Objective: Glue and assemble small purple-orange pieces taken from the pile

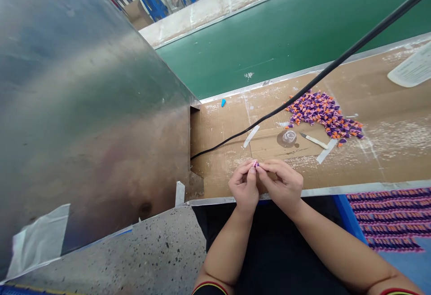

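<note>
My left hand (244,185) and my right hand (283,182) meet over the near edge of the cardboard-covered bench (387,142). Both pinch one tiny purple piece (255,165) between their fingertips. A heap of small purple and orange pieces (323,113) lies further back on the right. A small clear round cup (288,137) and a white-handled tool (313,140) rest between the heap and my hands.
A big sheet-metal housing (84,106) fills the left. A black cable (319,77) runs from it across the bench. Behind lies a green conveyor belt (286,30). A blue tray (390,218) with rows of finished purple pieces sits at the lower right. Tape strips (251,136) dot the cardboard.
</note>
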Tool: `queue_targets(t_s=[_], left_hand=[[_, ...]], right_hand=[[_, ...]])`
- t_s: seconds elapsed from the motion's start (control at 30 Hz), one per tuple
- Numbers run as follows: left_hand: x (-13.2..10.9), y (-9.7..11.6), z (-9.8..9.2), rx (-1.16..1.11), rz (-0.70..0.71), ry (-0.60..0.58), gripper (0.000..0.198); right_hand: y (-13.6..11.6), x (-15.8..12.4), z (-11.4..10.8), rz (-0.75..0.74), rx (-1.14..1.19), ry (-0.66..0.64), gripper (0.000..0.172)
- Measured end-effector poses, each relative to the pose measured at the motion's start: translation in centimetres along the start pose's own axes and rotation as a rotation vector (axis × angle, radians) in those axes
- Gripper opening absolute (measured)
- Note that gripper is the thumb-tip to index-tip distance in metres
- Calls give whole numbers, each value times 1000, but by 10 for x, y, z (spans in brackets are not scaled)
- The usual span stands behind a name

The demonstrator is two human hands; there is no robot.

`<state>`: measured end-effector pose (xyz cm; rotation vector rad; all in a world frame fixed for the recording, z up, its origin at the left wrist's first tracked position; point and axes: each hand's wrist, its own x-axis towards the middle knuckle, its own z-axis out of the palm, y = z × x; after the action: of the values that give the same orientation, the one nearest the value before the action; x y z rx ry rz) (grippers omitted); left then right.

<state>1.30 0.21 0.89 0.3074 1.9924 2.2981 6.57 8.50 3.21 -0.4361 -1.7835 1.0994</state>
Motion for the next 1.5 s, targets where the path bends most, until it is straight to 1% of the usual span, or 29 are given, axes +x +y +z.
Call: queue_targets(t_s=[0.17, 0.27, 0.37, 0.5, 0.63, 0.83, 0.93, 1.17, 1.5], left_hand=[[-3, 5, -1, 87, 138, 15, 18], [-4, 6, -3, 95, 178, -17, 17], [-2, 5, -6, 35, 156, -111, 19], [1, 7, -7, -91, 73, -248, 20], [3, 12, -5, -166, 36, -335, 16], [4, 14, -5, -141, 33, -345, 17], [4, 12, -5, -165, 71, -365, 16], [6, 4, -5, -195, 214, -403, 24], [5, 1, -7, -191, 263, -446, 33]], right_hand=[[-9, 3, -4, 7, -30, -8, 10], [-13, 4, -8, -9, -29, -10, 10], [-14, 6, -11, -28, -30, 5, 11], [-15, 8, -15, -49, -24, 22, 14], [-17, 8, -17, -56, -41, 22, 13], [-18, 8, -20, -86, -57, 8, 15], [-17, 8, -20, -92, -56, 9, 15], [-16, 7, -18, -113, -44, 16, 13], [-16, 7, -19, -134, -26, 9, 19]])
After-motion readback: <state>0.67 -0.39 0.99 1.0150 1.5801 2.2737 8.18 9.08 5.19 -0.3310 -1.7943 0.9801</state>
